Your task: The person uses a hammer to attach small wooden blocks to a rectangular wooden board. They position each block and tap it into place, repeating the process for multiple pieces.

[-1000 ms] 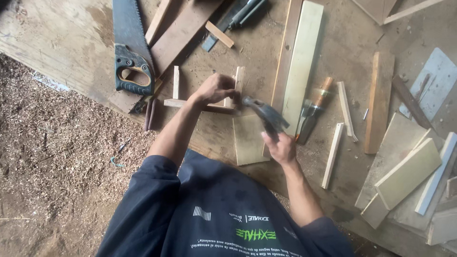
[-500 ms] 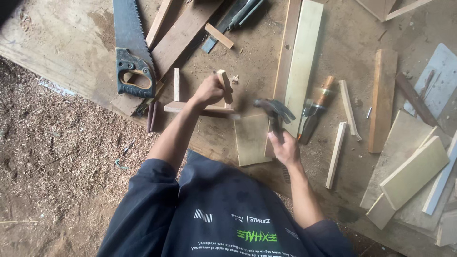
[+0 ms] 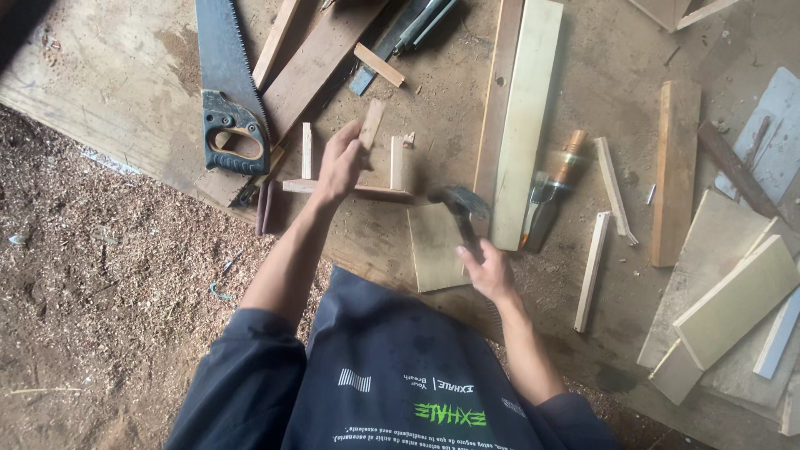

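Both hands busy, nailing step by the look of it. Left hand [image 3: 340, 162] fingers pinch a short wood piece [image 3: 372, 125] upright-ish, tilted slightly right, on a thin horizontal strip [image 3: 354, 191]; fingertips wrap its lower end, thumb side hidden, so I cannot tell how tight. Right hand [image 3: 487, 271] fingers closed around the handle of a hammer [image 3: 463, 212], head blurred, sitting just right of the strip's right end and near-right of the pinched piece, not touching it. Two more short uprights stand on the same strip: one left of the hand [image 3: 307, 151], one right of it [image 3: 397, 162]. Whether a nail is set I cannot tell, too small. Judgement: mid-strike or lining up; next move needs the hammer head brought left and further onto the joint while the pinching fingers stay clear of the strike line. Outward: pale square offcut [image 3: 436, 247] near the hammer, long pale board [image 3: 523, 117] to the right, chisel [image 3: 553, 187] just right of that, handsaw [image 3: 225, 87] far left, loose battens across the workbench [image 3: 100, 75], sawdust floor [image 3: 92, 317] at left.
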